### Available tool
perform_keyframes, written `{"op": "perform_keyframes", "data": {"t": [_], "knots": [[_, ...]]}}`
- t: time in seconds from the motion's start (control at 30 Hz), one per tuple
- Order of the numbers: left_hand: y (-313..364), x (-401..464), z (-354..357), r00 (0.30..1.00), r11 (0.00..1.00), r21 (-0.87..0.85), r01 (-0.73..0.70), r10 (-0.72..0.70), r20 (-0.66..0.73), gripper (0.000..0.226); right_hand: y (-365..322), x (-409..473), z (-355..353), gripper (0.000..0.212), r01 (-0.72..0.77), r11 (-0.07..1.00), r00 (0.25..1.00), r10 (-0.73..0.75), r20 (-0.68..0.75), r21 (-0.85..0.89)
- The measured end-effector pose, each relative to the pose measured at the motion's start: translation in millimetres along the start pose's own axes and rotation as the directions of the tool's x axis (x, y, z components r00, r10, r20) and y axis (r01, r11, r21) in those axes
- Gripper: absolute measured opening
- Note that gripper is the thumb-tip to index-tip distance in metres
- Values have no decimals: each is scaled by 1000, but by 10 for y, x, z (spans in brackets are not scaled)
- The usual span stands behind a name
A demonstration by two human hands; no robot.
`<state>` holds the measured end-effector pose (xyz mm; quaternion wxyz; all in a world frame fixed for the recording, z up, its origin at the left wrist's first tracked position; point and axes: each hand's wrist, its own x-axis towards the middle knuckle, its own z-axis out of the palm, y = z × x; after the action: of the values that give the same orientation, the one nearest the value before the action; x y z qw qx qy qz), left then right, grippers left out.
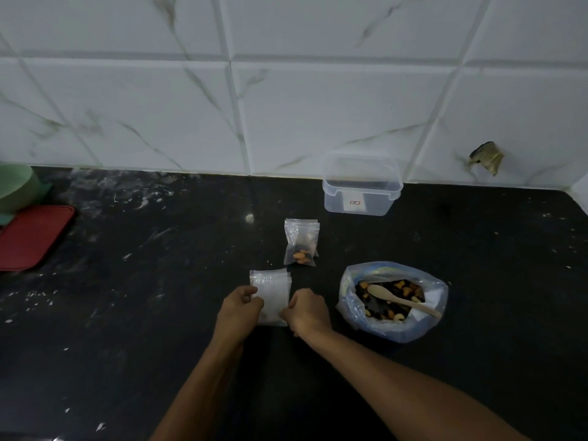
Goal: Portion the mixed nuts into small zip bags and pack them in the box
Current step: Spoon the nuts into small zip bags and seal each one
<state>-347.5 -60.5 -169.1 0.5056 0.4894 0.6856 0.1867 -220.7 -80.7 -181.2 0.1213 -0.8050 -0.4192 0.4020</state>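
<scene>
Both forearms enter from the near edge of the black bench [159,313] and meet at a stack of empty zip bags [272,292] lying flat on it. The left hand [240,308] has its fingers curled onto the left edge of the stack, thumb and fingertips pinching the plastic. The right hand [307,310] is curled likewise and pinches the right edge of the same stack. The far end of the stack projects beyond both hands.

Just right of the right hand stands the large open bag of mixed nuts [393,302], its mouth rolled open. A wooden spoon [401,299] lies inside it, bowl toward the left, handle resting over the bag's right rim.

Just beyond the stack, and apart from it, one filled zip bag [301,243] lies on the bench with nuts gathered at its near end.

Farther back, against the tiled wall [286,90], sits the clear plastic box [361,186], lid off, with a small label on its front wall.

At the far left edge, a red lid [30,237] lies flat, with a green bowl [14,186] just behind it.
</scene>
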Motion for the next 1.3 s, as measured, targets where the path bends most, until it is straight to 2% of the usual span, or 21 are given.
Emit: {"op": "perform_keyframes", "data": {"t": [0.13, 0.3, 0.4, 0.53, 0.63, 0.67, 0.73, 0.83, 0.97, 1.17, 1.23, 1.3], "knots": [[-2, -30, -2, 1000, 1000, -5, 8, -8, 8, 40, 14, 15, 40, 18, -22, 1000, 999, 22, -30, -17], [-13, -67, -17, 1000, 1000, -16, 18, -18, 8, 41, 5, -18, -11, 2, -19, 1000, 1000, 19, 4, 21], [7, -76, -32, 999, 999, -42, 25, -26, -18, 38, 20, -80, -38, 13, 35, 995, 999, -38, 26, 91], [98, -111, -67, 991, 993, -113, -26, 10, -135, 32, 38, -229, -126, 9, 116, 967, 988, -135, 72, 226], [232, -153, -105, 976, 978, -183, -103, 64, -208, 14, 51, -342, -256, 9, 231, 931, 970, -245, 12, 281], [294, -170, -108, 975, 972, -202, -124, 82, -207, 9, 62, -372, -302, 11, 291, 922, 956, -293, -31, 257], [448, -212, -97, 982, 959, -235, -155, 124, -143, 23, 87, -424, -408, 12, 420, 896, 906, -402, -135, 143], [710, -292, -60, 993, 951, -292, -101, 113, 27, 42, 172, -464, -540, 8, 606, 785, 741, -615, -270, -129], [945, -327, 38, 983, 956, -293, -25, 76, 166, 36, 339, -487, -667, 11, 610, 652, 558, -757, -340, -450], [1042, -355, 173, 954, 941, -321, 110, -9, 300, 31, 564, -514, -769, 12, 582, 551, 458, -830, -320, -598], [1056, -377, 203, 948, 936, -325, 140, -31, 318, 23, 626, -504, -781, 15, 595, 552, 469, -828, -306, -584], [1054, -390, 222, 949, 942, -315, 116, -11, 316, 19, 648, -521, -803, 14, 607, 587, 518, -804, -292, -536]]}}
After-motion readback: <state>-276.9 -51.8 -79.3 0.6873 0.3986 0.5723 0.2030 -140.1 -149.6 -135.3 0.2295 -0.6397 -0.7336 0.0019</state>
